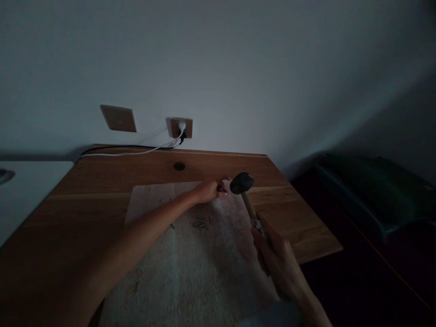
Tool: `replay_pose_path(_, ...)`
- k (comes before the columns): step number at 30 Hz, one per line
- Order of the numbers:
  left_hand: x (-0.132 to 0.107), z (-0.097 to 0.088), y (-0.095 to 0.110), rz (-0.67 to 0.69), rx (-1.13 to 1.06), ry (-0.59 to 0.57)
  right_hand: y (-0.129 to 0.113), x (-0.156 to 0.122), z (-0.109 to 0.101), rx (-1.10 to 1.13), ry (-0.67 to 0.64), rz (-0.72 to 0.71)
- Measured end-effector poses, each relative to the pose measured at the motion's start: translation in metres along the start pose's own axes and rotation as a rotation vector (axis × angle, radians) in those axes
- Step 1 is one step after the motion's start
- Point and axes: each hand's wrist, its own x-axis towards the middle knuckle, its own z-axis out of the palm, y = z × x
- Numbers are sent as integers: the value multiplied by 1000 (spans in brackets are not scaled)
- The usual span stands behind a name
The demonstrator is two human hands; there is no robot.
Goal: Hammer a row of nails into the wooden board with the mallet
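Observation:
In my right hand (274, 254) is a mallet (242, 183) with a dark rounded head and a light wooden handle; my fingers wrap round the handle. Its head hangs just right of my left hand (211, 190). That hand is at the far right part of a pale wooden board (184, 268), with its fingers pinched together. Whatever they pinch is too small and dark to make out. Nearer to me, a small heap of metal nails or screws (200, 223) lies on the board. A single similar piece (172, 225) lies left of it, partly beside my forearm.
The board rests on a brown wooden table (299, 227) against a wall. A socket (181, 128) holds plugs, with black and white cables (136, 154) running left along the table's back edge. A round hole (179, 166) sits in the tabletop. At right is a dark green cushioned seat (374, 190).

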Motion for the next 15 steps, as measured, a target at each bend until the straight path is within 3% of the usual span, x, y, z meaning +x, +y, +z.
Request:
replay_pose_path(2, -4, -8, 8, 5, 48, -10, 9, -7, 0, 24, -5, 34)
replay_pose_path(5, -20, -27, 28, 115, 240, -57, 27, -14, -3, -44, -11, 44)
replay_pose_path(8, -48, -37, 51, 159, 467, -229, 43, -16, -5, -76, 25, -10)
replay_pose_path(12, -80, -29, 72, 87, 592, -314, 50, -15, -2, -64, 71, -3)
replay_pose_path(15, -87, -20, 78, 113, 601, -336, 49, -14, 0, -65, 76, -16)
